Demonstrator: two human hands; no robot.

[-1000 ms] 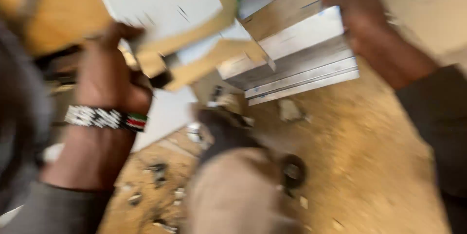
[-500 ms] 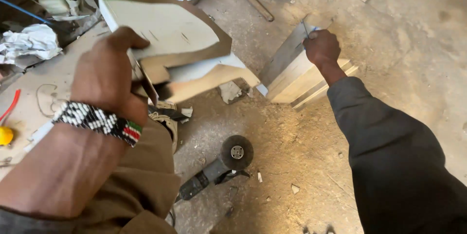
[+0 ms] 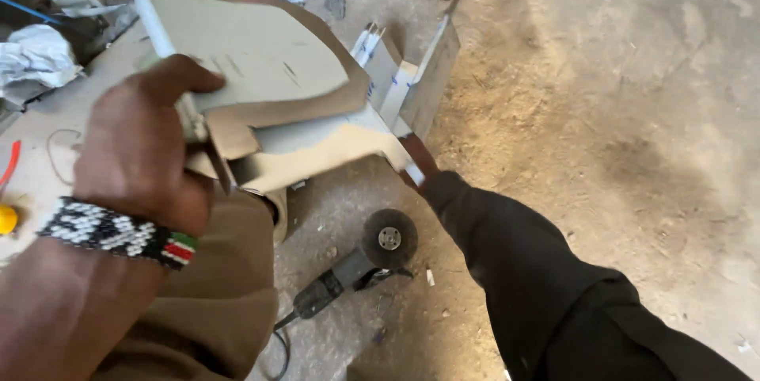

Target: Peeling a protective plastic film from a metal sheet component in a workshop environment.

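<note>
Gripping a stack of flat cut-out panels point(image 3: 261, 88) near the left of the scene, the left hand point(image 3: 138, 155) had its grip closed around their near edge, thumb laid over the top sheet, a beaded wristband point(image 3: 119, 232) on the wrist. The panels stood raised above the concrete floor point(image 3: 617, 112), tilted away toward the far side. The right hand point(image 3: 417, 161) was mostly hidden behind the panels' right corner, so its grip could not be told; its black sleeve point(image 3: 538, 270) ran to the near right. An angle grinder point(image 3: 356, 266) lay on the floor between the arms, and folded metal pieces point(image 3: 412, 72) stood just beyond the panels.
</note>
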